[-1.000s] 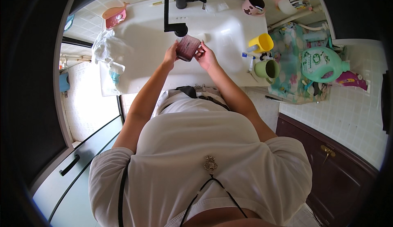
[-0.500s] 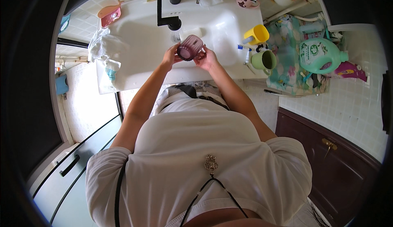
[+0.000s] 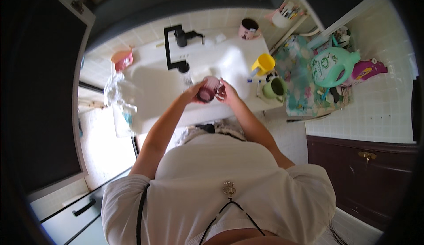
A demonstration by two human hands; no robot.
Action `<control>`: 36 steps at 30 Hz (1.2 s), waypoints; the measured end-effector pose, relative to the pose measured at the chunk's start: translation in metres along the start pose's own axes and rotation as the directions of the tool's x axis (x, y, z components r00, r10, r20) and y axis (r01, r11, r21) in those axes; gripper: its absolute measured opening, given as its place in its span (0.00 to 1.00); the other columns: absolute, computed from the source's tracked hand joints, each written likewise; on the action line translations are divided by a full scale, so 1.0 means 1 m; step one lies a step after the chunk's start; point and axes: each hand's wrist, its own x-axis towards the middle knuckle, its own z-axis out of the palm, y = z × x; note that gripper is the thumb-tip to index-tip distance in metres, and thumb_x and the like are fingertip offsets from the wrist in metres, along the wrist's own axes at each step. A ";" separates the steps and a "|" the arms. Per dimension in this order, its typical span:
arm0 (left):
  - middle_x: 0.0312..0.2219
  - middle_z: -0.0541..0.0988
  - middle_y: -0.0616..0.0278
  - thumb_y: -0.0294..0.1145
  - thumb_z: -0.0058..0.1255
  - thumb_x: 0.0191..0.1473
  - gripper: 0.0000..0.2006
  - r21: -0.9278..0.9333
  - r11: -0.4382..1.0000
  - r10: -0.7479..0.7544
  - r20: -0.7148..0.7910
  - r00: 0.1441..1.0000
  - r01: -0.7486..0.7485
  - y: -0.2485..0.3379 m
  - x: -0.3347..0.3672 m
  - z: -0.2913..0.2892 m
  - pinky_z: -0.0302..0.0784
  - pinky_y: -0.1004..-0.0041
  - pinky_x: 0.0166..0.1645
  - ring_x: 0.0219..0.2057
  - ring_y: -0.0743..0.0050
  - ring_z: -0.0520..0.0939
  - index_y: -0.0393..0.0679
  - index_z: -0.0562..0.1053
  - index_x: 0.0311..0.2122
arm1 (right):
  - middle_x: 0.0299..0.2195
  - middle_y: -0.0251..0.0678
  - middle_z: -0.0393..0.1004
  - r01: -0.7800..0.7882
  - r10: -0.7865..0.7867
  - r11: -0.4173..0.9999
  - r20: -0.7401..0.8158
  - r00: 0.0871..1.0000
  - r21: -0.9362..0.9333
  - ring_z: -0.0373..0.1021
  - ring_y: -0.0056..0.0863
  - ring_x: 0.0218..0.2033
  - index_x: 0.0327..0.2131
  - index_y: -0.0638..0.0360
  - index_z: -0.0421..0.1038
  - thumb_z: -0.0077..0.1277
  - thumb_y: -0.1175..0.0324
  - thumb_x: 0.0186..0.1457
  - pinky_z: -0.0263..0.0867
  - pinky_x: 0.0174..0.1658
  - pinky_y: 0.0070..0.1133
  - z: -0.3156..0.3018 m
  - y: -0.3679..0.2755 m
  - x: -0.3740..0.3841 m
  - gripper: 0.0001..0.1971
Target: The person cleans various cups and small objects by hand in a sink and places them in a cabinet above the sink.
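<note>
Over the white sink [image 3: 154, 90] both my hands hold a dark pink cup [image 3: 207, 89] tipped on its side, its mouth facing right. My left hand [image 3: 192, 95] grips the cup's left side and base. My right hand [image 3: 226, 91] is at its rim, fingers at or inside the opening. The black faucet [image 3: 176, 53] stands just behind, its spout [image 3: 183, 67] close above and left of the cup. A thin run of water below the spout cannot be made out for certain.
On the counter to the right stand a yellow cup [image 3: 264, 63], a green mug [image 3: 274, 88] and a pink-and-black mug [image 3: 248, 28]. A green detergent jug [image 3: 332, 66] lies on a patterned cloth. A pink container [image 3: 122, 60] sits at the sink's left. Dark wooden cabinet [image 3: 366, 174] at right.
The cup and both hands have dropped slightly from the spout toward me, and the cup has tipped further so its mouth faces right. My right hand has shifted onto the rim.
</note>
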 end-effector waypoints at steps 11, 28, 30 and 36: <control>0.41 0.71 0.59 0.33 0.56 0.44 0.34 0.169 0.812 0.557 0.062 0.829 -0.558 0.123 -0.046 0.058 0.70 0.73 0.45 0.40 0.73 0.75 0.42 0.53 0.55 | 0.18 0.30 0.70 0.768 -0.751 0.423 0.288 0.594 -0.481 0.67 0.18 0.17 0.28 0.62 0.70 0.48 0.48 0.48 0.65 0.17 0.15 0.019 -0.139 -0.063 0.23; 0.43 0.69 0.56 0.27 0.60 0.40 0.34 0.434 -0.245 0.944 0.311 -0.111 -0.867 0.341 -0.127 0.160 0.67 0.74 0.49 0.44 0.71 0.72 0.35 0.56 0.52 | 0.28 0.28 0.71 0.988 -0.965 0.153 0.218 0.148 0.006 0.66 0.14 0.30 0.38 0.63 0.69 0.52 0.61 0.50 0.62 0.30 0.13 0.153 -0.338 -0.206 0.16; 0.43 0.69 0.52 0.30 0.60 0.40 0.37 0.643 -0.275 0.960 0.227 -0.166 -0.715 0.350 -0.123 0.170 0.67 0.73 0.49 0.45 0.67 0.71 0.33 0.53 0.54 | 0.30 0.29 0.71 0.992 -0.973 0.087 0.221 0.065 0.091 0.66 0.14 0.32 0.39 0.64 0.68 0.51 0.61 0.51 0.61 0.33 0.13 0.158 -0.357 -0.193 0.17; 0.49 0.61 0.39 0.35 0.58 0.41 0.44 0.799 -0.378 0.916 0.248 -0.315 -0.468 0.361 -0.118 0.175 0.62 0.67 0.52 0.49 0.48 0.66 0.28 0.44 0.56 | 0.34 0.31 0.70 0.978 -0.971 -0.010 0.230 -0.059 0.207 0.64 0.17 0.36 0.42 0.66 0.65 0.47 0.61 0.54 0.58 0.40 0.15 0.175 -0.378 -0.168 0.18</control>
